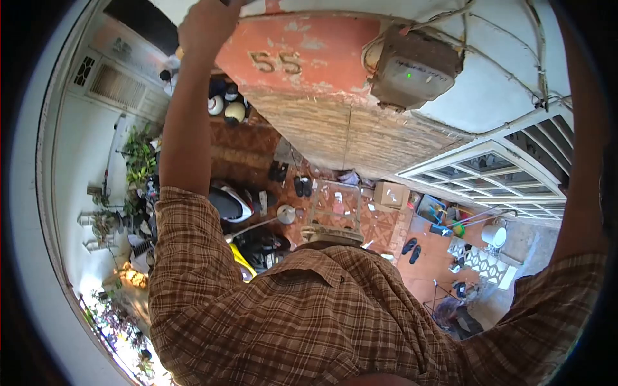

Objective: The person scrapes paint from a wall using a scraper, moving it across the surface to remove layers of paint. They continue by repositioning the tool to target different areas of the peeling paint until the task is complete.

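Observation:
My left hand point(209, 27) is raised at the top edge, beside the red painted wall band point(309, 38) with the number 55. Its fingers look closed, and a small dark thing shows at them, cut off by the frame edge. My right forearm point(582, 154) reaches up along the right edge; the hand itself is out of the picture. Between the arms, a dusty grey box point(418, 69) with a small green light is fixed to the wall, with cables running from it.
Far below is a tiled floor point(380, 225) with a cardboard box point(391, 194), sandals point(412, 251) and a white bucket point(494, 235). A motorbike point(232, 202) and plants point(138, 154) are at the left. A barred window point(496, 167) is at the right.

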Available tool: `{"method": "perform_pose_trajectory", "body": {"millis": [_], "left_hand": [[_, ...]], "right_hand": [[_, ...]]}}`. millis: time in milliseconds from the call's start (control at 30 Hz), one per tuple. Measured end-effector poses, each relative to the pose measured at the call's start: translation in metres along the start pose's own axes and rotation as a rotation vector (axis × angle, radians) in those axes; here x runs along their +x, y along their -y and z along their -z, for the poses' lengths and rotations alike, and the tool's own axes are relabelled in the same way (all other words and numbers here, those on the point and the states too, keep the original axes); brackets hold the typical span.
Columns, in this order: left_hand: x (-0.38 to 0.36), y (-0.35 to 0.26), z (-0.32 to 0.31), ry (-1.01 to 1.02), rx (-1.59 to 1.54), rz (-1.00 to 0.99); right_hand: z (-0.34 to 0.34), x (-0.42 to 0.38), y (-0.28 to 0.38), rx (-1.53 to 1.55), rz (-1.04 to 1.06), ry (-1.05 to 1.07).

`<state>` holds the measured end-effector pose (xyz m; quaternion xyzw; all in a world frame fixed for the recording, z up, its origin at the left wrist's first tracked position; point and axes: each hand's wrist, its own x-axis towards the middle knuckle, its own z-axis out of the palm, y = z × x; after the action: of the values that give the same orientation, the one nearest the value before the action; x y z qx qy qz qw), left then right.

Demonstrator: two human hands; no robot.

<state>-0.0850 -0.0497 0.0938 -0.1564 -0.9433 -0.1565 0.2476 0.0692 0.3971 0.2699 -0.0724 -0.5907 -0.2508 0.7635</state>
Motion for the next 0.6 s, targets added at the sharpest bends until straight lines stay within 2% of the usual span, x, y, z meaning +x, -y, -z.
{"method": "perform_pose_trajectory", "body": {"millis": [67,133,200,233,433,600], "left_hand": [[-0.002,0.024,-0.003,-0.064,-0.221,0.042],[-0.004,0.075,-0.029,0.107,-0.593,0.08],[-0.007,0.094,-0.038,0.261,-0.968,0.106],[-0.014,0.102,-0.043,0.289,-0.976,0.172],[-0.068,0.051,-0.008,0.276,-1.204,0.166],[-0.081,0.013,0.01,0.257,-1.279,0.286]], "right_hand": [[-0.002,-0.003,0.0,0.006,-0.008,0.011],[-0.005,-0.006,0.001,0.012,-0.012,0.023],[-0.006,-0.006,0.0,0.013,-0.015,0.031],[-0.006,-0.007,0.0,0.015,-0.019,0.034],[-0.005,-0.003,-0.001,0.016,-0.018,0.038],[0.002,0.006,-0.003,0.0,-0.028,0.011]]}}
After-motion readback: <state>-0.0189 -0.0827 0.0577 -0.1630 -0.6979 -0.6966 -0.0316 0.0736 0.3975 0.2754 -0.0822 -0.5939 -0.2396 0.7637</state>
